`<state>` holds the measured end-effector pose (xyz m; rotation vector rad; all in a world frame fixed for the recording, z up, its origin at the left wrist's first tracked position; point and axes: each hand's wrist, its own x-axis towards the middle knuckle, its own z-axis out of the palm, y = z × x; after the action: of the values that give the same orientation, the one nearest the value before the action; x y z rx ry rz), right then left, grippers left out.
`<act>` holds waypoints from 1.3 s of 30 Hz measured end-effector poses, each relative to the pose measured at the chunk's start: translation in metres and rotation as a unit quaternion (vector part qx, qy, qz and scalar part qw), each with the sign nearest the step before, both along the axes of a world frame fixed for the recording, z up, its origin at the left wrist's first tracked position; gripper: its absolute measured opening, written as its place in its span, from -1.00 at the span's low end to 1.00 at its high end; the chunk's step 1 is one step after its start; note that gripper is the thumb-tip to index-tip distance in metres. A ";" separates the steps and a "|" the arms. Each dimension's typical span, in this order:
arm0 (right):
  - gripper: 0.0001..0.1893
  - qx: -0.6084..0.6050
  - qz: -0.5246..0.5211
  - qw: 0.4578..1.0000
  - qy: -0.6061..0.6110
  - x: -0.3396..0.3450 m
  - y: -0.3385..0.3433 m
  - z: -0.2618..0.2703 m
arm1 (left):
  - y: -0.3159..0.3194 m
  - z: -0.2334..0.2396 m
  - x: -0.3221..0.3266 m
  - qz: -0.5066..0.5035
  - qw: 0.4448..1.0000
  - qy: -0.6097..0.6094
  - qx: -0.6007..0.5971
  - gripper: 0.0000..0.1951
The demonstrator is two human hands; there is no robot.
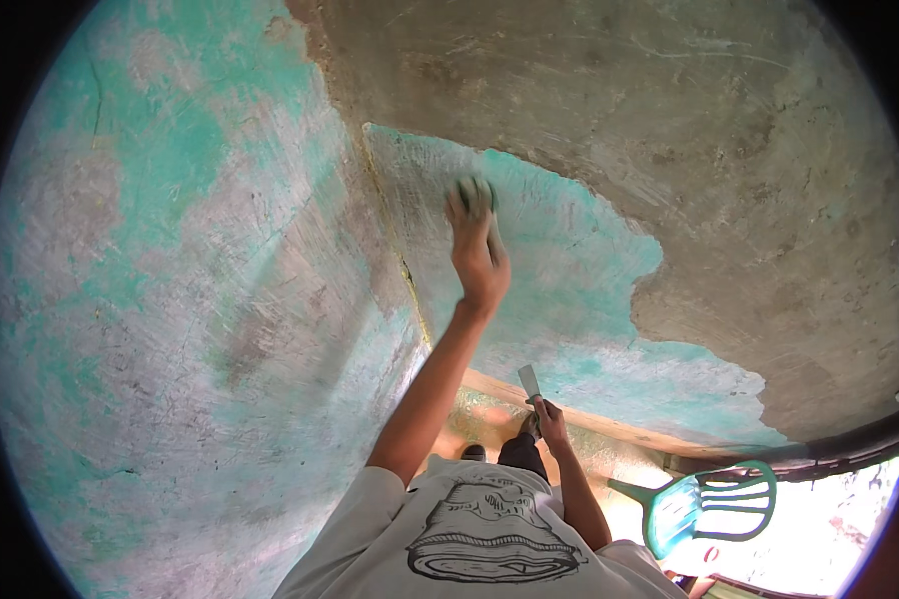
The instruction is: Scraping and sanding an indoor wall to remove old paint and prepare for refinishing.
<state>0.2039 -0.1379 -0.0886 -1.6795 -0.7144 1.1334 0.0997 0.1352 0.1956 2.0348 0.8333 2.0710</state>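
Note:
My left hand [477, 243] is raised against the wall just right of the corner, its fingers blurred. They press near the upper edge of a patch of worn turquoise paint [562, 217]. Something dark shows between and beside the fingertips, but whether it is a held pad or only shadow is unclear. Lower down, my right hand [551, 424] grips a putty knife [529, 382] by its handle, with the flat metal blade pointing up and away from me. That blade appears apart from the wall.
Scuffed turquoise and whitish paint covers the left wall [270, 262]. Bare grey-brown plaster [682, 150] spreads above the painted patch. A cracked corner seam [397, 254] runs between the walls. A green plastic chair [674, 513] stands at lower right, by a bright opening [831, 524].

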 end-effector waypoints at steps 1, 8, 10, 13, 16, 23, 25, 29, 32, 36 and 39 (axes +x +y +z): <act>-0.52 0.001 0.001 1.000 0.014 0.001 0.000 0.001 | 0.006 0.007 -0.008 0.013 0.999 0.020 0.037 -0.53; -0.47 -0.007 0.008 1.000 0.013 0.010 -0.006 -0.015 | -0.004 -0.068 -0.018 0.011 0.998 0.058 -0.021 -0.58; -0.48 -0.011 0.025 1.000 0.011 0.009 -0.003 -0.014 | -0.011 -0.074 -0.011 0.024 0.999 0.042 -0.022 -0.58; -0.48 -0.012 0.029 0.999 0.012 0.021 0.000 -0.013 | -0.015 -0.034 0.003 0.016 0.998 0.002 -0.053 -0.59; -0.48 0.009 0.032 0.999 0.025 0.029 0.007 -0.002 | 0.008 0.007 0.001 0.027 0.999 -0.021 0.002 -0.55; -0.49 0.008 0.055 0.998 0.038 0.032 0.001 0.006 | -0.020 -0.066 0.014 0.048 0.998 -0.026 -0.019 -0.56; -0.49 0.000 0.055 0.998 0.040 0.037 -0.005 0.005 | -0.028 -0.061 0.020 0.045 0.998 -0.027 -0.039 -0.57; -0.47 0.005 0.077 0.997 0.023 0.053 -0.010 0.014 | -0.015 0.003 0.025 0.035 0.998 -0.049 -0.016 -0.59; -0.48 0.024 0.096 0.995 0.027 0.060 -0.008 0.044 | -0.004 0.023 0.012 0.053 0.997 -0.047 0.022 -0.60; -0.49 0.032 0.103 0.994 0.028 0.073 -0.007 0.061 | -0.018 -0.037 0.010 0.057 0.998 -0.004 -0.003 -0.61; -0.48 0.057 0.104 0.992 0.038 0.076 -0.008 0.064 | -0.041 -0.076 0.021 0.046 0.996 -0.014 -0.070 -0.60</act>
<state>0.2803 -0.1458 -0.0243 -1.4845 -0.9048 1.2698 0.1206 0.0946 0.1196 1.9254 1.0550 2.0180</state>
